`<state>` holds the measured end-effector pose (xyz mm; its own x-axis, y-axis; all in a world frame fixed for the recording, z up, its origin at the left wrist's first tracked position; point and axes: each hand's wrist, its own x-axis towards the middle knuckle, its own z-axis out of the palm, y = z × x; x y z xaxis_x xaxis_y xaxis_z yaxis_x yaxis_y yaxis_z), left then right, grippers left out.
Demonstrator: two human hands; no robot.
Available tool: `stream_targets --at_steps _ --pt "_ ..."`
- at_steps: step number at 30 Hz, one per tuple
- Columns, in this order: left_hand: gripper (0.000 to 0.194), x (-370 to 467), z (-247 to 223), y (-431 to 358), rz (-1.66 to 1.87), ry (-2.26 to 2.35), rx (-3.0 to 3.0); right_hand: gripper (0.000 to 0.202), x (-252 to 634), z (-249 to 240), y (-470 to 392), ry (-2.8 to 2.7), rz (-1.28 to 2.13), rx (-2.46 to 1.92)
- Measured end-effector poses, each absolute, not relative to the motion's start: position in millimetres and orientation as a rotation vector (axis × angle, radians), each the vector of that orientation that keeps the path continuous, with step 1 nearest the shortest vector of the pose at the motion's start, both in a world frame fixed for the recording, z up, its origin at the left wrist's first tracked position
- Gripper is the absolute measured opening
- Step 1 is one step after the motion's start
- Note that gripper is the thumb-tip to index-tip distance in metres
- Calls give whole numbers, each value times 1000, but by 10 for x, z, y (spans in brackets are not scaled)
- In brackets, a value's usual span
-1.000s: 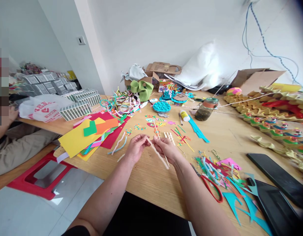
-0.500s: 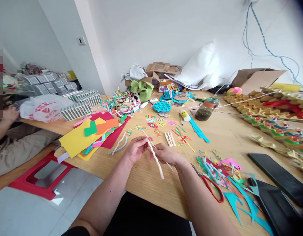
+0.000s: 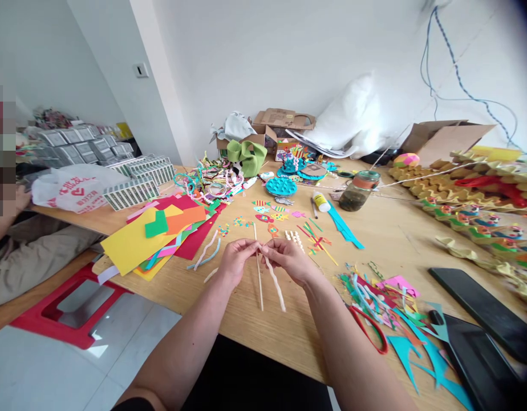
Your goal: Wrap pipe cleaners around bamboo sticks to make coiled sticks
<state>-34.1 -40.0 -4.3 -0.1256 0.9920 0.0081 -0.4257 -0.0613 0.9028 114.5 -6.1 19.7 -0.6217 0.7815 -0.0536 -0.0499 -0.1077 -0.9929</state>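
Note:
My left hand [image 3: 236, 258] pinches a thin wooden stick [image 3: 259, 283] that now points down toward me. Fingertips of my right hand [image 3: 287, 258] meet those of the left and close on a fuzzy white strip [image 3: 276, 286], whose free end hangs to the right of the stick. Where strip and stick meet is hidden by the fingertips. Just beyond the hands lie small paper fish [image 3: 263, 218] and a group of white coiled pieces [image 3: 294, 238]. Pink and blue fuzzy strips [image 3: 206, 251] rest left of my left hand.
Coloured sheets [image 3: 130, 242] lie at left, red-handled scissors [image 3: 370, 331] and paper scraps [image 3: 406, 285] at right. A glass jar [image 3: 360, 191] and glue bottle [image 3: 321, 201] stand farther back. Another person's hand [image 3: 21, 200] is at far left.
The stick has swung from slanting rightward to nearly straight toward me. My right hand has shifted off its lower part, and its fingertips now meet my left ones.

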Motion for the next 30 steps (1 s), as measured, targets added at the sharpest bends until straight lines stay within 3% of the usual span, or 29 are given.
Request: stream_targets --at_steps 16,30 --pt "40 -410 299 -688 1430 1054 981 27 1122 230 -42 -1454 1487 -913" --pt "49 -349 398 -817 1232 1170 1146 23 1105 270 -113 -1429 1582 -720"
